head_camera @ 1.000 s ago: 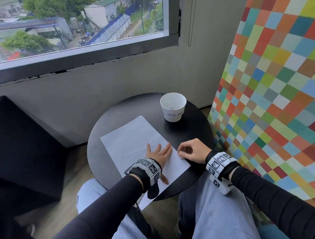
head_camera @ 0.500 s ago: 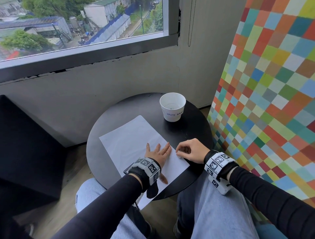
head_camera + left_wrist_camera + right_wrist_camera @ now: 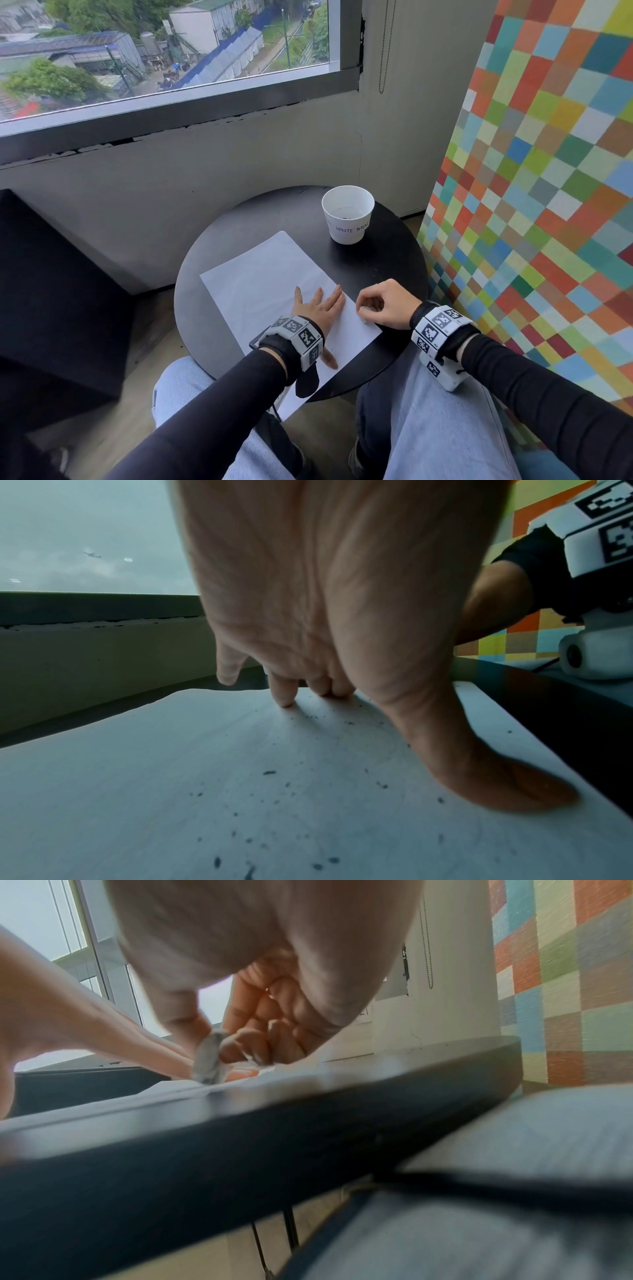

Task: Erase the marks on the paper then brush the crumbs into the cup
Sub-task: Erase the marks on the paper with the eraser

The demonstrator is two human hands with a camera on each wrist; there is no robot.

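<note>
With the left hand flat on the paper and the right hand pinching the eraser at its near edge, erasing looks ongoing, since crumbs await brushing toward the cup on the table.

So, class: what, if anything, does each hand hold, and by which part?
The right hand pinches a small grey-white eraser by its upper end, its lower end on the paper. The left hand holds nothing; it presses flat on the paper.

Round black table, window over rooftops, multicoloured checkered wall, dark block at left.
</note>
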